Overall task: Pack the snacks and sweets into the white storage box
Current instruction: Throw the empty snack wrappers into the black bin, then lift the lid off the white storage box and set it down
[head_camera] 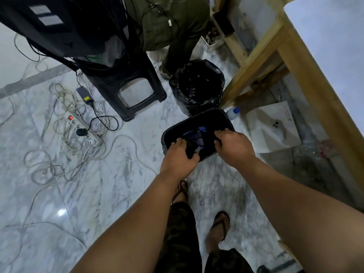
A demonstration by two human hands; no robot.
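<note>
Two hands – left (pixel 178 158) and right (pixel 233 147). Two black bins: one near (pixel 169 138), one lined with a bag (pixel 197 83). One stool (pixel 137 93), one power strip (pixel 82 128), one bottle (pixel 233 112) – and two sandalled feet (pixel 219 227).

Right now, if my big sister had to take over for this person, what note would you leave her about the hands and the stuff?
Left hand: grips the near rim of the black bin, thumb over a dark bag fold.
Right hand: on the bin's right rim, fingers curled over the edge.
Things: blue packets lie inside the bin, held above the marble floor. A second bin with a black liner stands behind it.
Done: cannot tell; no white storage box is in view.
Left: find the box and pack the snacks into it.
</note>
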